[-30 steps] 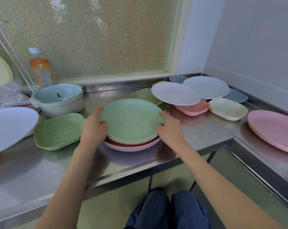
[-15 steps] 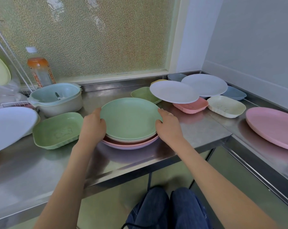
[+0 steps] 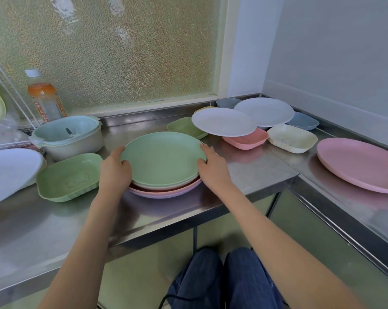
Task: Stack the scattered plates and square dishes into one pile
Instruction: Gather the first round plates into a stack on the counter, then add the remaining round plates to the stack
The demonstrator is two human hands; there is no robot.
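Note:
A green round plate (image 3: 163,160) tops a small pile over a pink plate (image 3: 166,191) in the middle of the steel counter (image 3: 54,219). My left hand (image 3: 114,171) grips the pile's left rim and my right hand (image 3: 213,167) grips its right rim. A green square dish (image 3: 69,177) lies to the left. Behind on the right, two white plates (image 3: 224,122) (image 3: 264,111) rest on a pink square dish (image 3: 246,139), a green one (image 3: 184,128) and a blue one (image 3: 303,121). A cream square dish (image 3: 292,138) and a big pink plate (image 3: 360,163) lie farther right.
A pale blue bowl nested in a cream one (image 3: 70,137) stands at the back left, with a bottle (image 3: 44,99) and a wire rack (image 3: 8,90) behind it. A white plate (image 3: 8,170) sticks in from the left edge. My knees (image 3: 222,282) are below the counter's front edge.
Both hands have stayed on the rims of the pile. The green plate seems to have settled slightly; little else differs apart from a small shift of the camera.

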